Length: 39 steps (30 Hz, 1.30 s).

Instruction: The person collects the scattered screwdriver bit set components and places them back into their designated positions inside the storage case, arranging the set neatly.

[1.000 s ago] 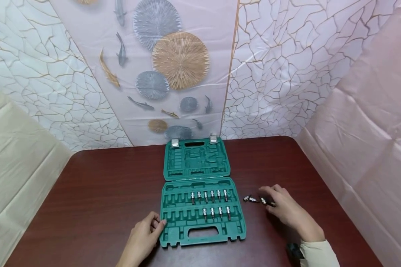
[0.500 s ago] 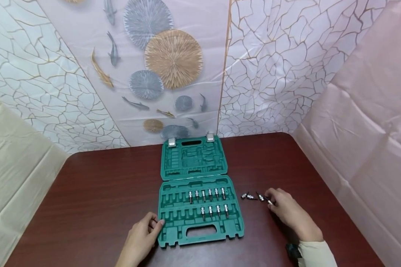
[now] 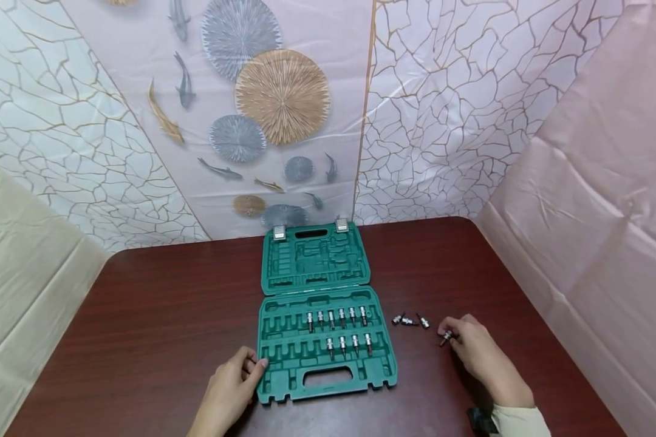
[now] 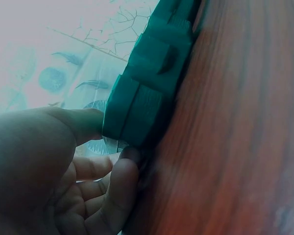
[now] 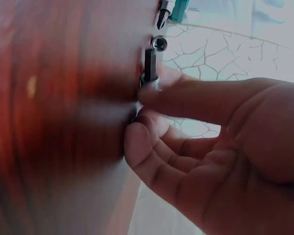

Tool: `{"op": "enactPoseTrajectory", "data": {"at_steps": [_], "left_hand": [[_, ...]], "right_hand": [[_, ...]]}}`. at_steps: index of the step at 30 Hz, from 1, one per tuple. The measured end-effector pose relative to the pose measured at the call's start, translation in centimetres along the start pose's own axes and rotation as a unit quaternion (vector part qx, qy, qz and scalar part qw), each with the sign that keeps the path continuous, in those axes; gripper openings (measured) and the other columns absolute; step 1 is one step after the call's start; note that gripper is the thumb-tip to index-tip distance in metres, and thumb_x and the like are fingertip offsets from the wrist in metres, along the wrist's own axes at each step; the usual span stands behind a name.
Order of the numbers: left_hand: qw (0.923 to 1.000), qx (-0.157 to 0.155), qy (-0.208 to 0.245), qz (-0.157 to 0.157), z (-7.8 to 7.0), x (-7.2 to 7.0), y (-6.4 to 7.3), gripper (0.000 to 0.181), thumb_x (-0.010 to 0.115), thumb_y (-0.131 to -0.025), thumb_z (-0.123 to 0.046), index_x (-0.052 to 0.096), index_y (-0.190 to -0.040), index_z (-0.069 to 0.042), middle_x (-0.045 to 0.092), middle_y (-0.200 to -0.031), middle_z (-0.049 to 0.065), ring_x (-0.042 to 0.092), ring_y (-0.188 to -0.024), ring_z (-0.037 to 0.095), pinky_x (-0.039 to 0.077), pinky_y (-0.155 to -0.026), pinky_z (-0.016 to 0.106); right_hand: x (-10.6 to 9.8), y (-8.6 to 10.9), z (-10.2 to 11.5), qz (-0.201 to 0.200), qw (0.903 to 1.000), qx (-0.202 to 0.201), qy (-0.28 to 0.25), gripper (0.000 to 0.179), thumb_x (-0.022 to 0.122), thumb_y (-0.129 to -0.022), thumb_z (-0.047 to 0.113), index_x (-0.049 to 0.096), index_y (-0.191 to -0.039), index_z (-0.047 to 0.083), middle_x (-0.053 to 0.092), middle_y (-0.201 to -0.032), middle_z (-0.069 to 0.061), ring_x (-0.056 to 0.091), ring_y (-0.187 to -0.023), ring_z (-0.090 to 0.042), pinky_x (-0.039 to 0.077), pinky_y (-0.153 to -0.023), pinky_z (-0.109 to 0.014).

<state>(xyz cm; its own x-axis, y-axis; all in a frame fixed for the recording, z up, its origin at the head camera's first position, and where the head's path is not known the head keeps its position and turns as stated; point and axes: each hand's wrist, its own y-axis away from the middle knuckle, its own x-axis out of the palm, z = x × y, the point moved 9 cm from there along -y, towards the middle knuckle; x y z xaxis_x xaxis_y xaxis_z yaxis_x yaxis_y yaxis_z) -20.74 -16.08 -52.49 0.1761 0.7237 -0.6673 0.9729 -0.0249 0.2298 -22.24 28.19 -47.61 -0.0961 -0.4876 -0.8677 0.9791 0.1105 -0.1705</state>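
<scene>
A green socket case [image 3: 281, 382] lies unfolded on the table. My left hand [image 3: 231, 385] holds its left front edge; in the left wrist view the thumb presses the case wall [image 4: 137, 115] and the curled fingers sit beneath the corner. To the right of the case my right hand [image 3: 483, 358] pinches a bit socket [image 3: 445, 338] between thumb and fingers, low over the table. The right wrist view shows its dark hex bit [image 5: 150, 63] pointing away from the fingers. Three loose bit sockets [image 3: 408, 321] lie between that hand and the case.
Two rows of slots in the case hold upright-looking bit sockets [image 3: 342, 346] on their right side. The case lid [image 3: 315, 255] leans back near the patterned backdrop [image 3: 415, 152]. The dark red table [image 3: 169, 315] has fabric walls on both sides.
My right hand has taken hold of one bit socket and drawn it rightward and nearer, apart from the other three. The left hand stays on the case. The head view has shifted slightly.
</scene>
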Motion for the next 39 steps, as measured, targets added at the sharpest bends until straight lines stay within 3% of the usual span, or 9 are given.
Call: {"op": "enactPoseTrajectory", "data": {"at_steps": [9,15,21,26,34,39], "left_hand": [[1.0,-0.001,-0.005,0.001,0.2,-0.1,-0.1,0.027,0.065,-0.107,-0.035,0.064,-0.109,-0.008,0.063,-0.085,-0.003,0.06,-0.065,0.012,0.049,-0.055,0.032],[0.9999,0.01,-0.006,0.002,-0.1,0.0,-0.4,0.029,0.065,-0.107,-0.038,0.065,-0.109,-0.009,0.063,-0.085,-0.003,0.06,-0.068,0.011,0.049,-0.059,0.032],[0.9998,0.018,-0.008,-0.002,-0.4,0.0,-0.4,0.025,0.066,-0.107,-0.036,0.065,-0.106,-0.011,0.062,-0.083,-0.004,0.06,-0.067,0.011,0.048,-0.059,0.031],[0.9998,0.018,-0.004,-0.001,-0.4,-0.1,-0.2,0.024,0.065,-0.107,-0.035,0.064,-0.106,-0.011,0.062,-0.083,-0.004,0.059,-0.066,0.012,0.048,-0.058,0.031],[0.9995,0.028,-0.004,-0.012,-0.5,-0.4,0.1,0.022,0.066,-0.107,-0.033,0.065,-0.106,-0.011,0.062,-0.082,-0.004,0.059,-0.065,0.011,0.047,-0.058,0.029],[0.9996,0.024,-0.005,-0.011,-0.2,-0.4,0.0,0.023,0.066,-0.107,-0.034,0.065,-0.106,-0.011,0.062,-0.083,-0.004,0.059,-0.065,0.011,0.047,-0.058,0.03]], "right_hand": [[0.5,-0.1,-0.4,0.028,0.9973,0.065,-0.021,0.023,0.078,-0.088,0.002,0.066,-0.106,-0.006,0.065,-0.087,-0.007,0.062,-0.08,-0.023,0.052,-0.075,-0.043],[1.1,-0.5,0.9,0.039,0.9971,0.055,-0.035,0.024,0.082,-0.083,-0.006,0.066,-0.101,-0.004,0.062,-0.084,-0.008,0.064,-0.075,-0.021,0.055,-0.069,-0.036],[2.0,0.0,1.3,0.1,0.9923,0.073,0.008,0.027,0.081,-0.088,0.001,0.067,-0.111,0.002,0.056,-0.081,-0.005,0.056,-0.072,-0.02,0.05,-0.062,-0.041],[2.5,0.9,1.7,0.136,0.9875,0.077,0.014,0.041,0.082,-0.088,0.001,0.062,-0.124,-0.001,0.056,-0.086,-0.006,0.056,-0.079,-0.023,0.052,-0.067,-0.046],[2.8,0.7,2.9,0.112,0.992,0.058,0.012,0.038,0.078,-0.082,-0.008,0.063,-0.117,-0.002,0.054,-0.078,-0.002,0.056,-0.074,-0.02,0.051,-0.064,-0.043],[3.0,0.5,3.2,0.1,0.9931,0.056,0.029,0.029,0.074,-0.079,-0.005,0.061,-0.105,-0.004,0.054,-0.078,-0.003,0.055,-0.071,-0.021,0.051,-0.061,-0.045]]}}
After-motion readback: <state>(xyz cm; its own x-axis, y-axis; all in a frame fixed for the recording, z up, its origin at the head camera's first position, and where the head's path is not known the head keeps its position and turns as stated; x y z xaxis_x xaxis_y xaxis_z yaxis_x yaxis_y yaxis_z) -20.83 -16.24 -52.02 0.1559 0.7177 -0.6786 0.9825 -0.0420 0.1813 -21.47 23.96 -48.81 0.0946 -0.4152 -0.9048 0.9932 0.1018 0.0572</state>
